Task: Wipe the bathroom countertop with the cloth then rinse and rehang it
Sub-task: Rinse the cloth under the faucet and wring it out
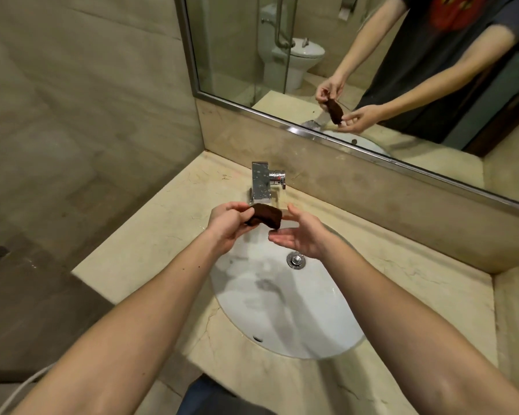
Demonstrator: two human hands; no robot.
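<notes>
A small dark brown cloth (265, 215), bunched up, hangs over the far end of the white sink basin (285, 310), just in front of the chrome faucet (262, 182). My left hand (228, 227) pinches the cloth's left end between thumb and fingers. My right hand (300, 235) is held palm up just to the right of the cloth, fingers spread, with its fingertips close to the cloth's right end; whether they touch it I cannot tell. The beige marble countertop (150, 235) surrounds the basin. No water stream is visible.
The sink drain (296, 260) lies below my right hand. A mirror (372, 70) above the backsplash reflects the person, the cloth and a toilet. A tiled wall stands to the left and a raised ledge (513, 310) at the counter's right end.
</notes>
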